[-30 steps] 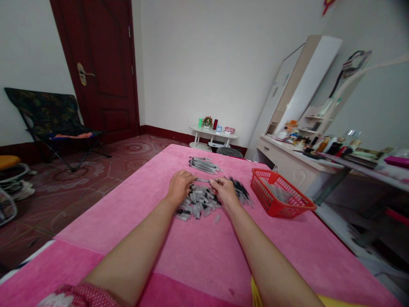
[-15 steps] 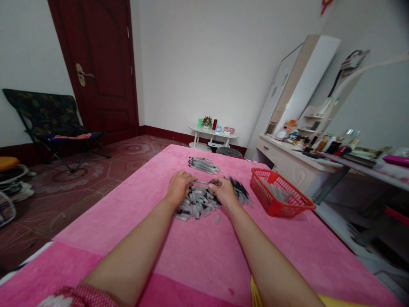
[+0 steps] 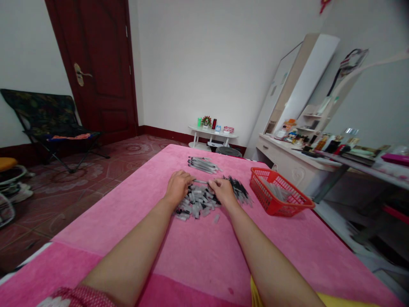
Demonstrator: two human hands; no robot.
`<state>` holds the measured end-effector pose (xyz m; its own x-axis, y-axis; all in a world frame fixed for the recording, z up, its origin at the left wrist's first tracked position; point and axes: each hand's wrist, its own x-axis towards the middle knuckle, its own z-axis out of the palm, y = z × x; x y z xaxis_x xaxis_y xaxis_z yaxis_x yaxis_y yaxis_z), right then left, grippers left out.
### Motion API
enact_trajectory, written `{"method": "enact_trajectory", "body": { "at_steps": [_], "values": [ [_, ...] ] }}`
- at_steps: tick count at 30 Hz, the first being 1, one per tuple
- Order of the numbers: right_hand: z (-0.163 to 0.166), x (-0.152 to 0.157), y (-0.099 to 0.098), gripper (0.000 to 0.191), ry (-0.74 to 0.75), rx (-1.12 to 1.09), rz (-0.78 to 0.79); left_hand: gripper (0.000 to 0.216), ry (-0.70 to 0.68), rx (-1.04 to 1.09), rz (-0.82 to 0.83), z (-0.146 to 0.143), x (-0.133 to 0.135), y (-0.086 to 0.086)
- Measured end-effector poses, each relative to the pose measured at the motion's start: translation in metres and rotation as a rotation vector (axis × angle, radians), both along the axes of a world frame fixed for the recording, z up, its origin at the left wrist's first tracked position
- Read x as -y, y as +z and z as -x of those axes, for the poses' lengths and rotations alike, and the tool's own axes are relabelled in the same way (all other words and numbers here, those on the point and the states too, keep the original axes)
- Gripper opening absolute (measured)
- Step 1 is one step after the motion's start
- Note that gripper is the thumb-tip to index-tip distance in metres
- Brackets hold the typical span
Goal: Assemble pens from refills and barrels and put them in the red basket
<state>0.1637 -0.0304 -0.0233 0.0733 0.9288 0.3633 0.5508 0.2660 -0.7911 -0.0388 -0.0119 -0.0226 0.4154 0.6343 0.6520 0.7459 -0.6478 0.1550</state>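
A slim translucent pen [image 3: 201, 182] is held level between my two hands. My left hand [image 3: 179, 187] pinches its left end and my right hand [image 3: 223, 190] pinches its right end, fingers closed. Just below lies a heap of clear and black pen caps [image 3: 197, 202], partly hidden by my hands. Beyond my hands, a stack of pens [image 3: 203, 164] lies side by side. Right of my right hand is a pile of thin black-tipped pen parts [image 3: 241, 190], whose exact kind I cannot make out.
A red plastic basket [image 3: 281, 194] with clear tubes [image 3: 276, 190] inside stands on the right of the pink-covered table [image 3: 204, 251]. One loose cap [image 3: 216, 218] lies near the heap. A cluttered dressing table [image 3: 287, 153] is at the right, a folding chair [image 3: 54, 119] at the left.
Almost nothing differs. Both hands stay at the pen, with the right fingers shifted very slightly; the whole view has moved a little.
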Motion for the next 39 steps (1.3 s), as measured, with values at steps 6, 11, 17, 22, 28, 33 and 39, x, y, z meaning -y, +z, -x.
{"method": "enact_trajectory", "body": {
  "at_steps": [6,11,17,22,28,33,39],
  "values": [
    [-0.0001,-0.002,-0.0008,0.02,-0.001,-0.035,-0.047,0.027,-0.004,-0.009,0.009,-0.0002,0.0006,0.0001],
    [-0.0003,-0.0016,-0.0017,0.022,0.006,0.013,0.006,0.028,0.002,-0.014,0.02,-0.0001,-0.0002,-0.0007],
    [0.0012,0.0001,0.0008,0.02,0.013,-0.039,-0.024,0.027,0.004,-0.005,0.016,0.0001,-0.001,-0.0016],
    [0.0001,-0.0009,-0.0013,0.016,-0.003,0.007,0.005,0.025,-0.003,-0.02,0.011,0.0001,-0.0017,-0.0014],
    [0.0024,-0.0016,0.0001,0.018,0.032,-0.021,-0.034,0.025,0.0,-0.026,0.009,0.0013,-0.0013,-0.0013],
    [-0.0006,0.0001,0.0011,0.016,0.009,0.035,-0.009,0.027,0.032,-0.005,0.019,0.0022,-0.0014,-0.0023],
    [-0.0034,-0.0018,-0.0061,0.013,0.035,0.067,0.006,0.026,0.054,-0.003,0.024,0.0034,-0.002,-0.0025]
  ]
}}
